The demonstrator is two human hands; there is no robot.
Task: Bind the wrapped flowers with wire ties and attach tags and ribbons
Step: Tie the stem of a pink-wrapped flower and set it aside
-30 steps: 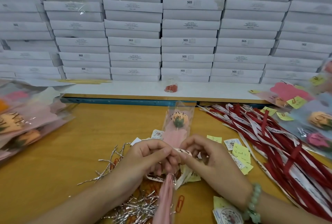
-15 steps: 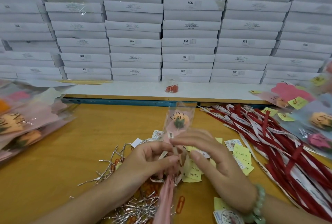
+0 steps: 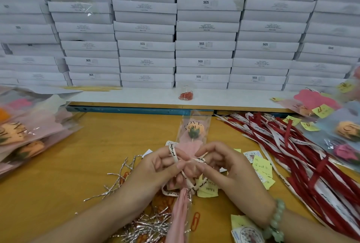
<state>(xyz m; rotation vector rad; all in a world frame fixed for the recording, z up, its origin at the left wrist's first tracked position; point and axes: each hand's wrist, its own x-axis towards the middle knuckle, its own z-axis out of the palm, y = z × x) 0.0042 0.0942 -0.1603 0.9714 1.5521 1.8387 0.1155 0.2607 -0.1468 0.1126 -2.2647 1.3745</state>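
Both hands meet over the flower [image 3: 194, 131], which lies mid-worktop [image 3: 58, 174], bloom toward 12 o'clock, pink wrap trailing to 6. Left hand [image 3: 155, 168]: grip curled on the ribbon [image 3: 172, 151], a loop riding over the forefinger. Right hand [image 3: 231, 166]: grip pinching the ribbon's other stretch, just beside the left fingertips. Silver wire ties [image 3: 150, 227] heaped at 7 o'clock, spare ribbons [image 3: 296, 157] fanned at 3, tags [image 3: 251, 154] and yellow notes [image 3: 262, 166] near the right hand.
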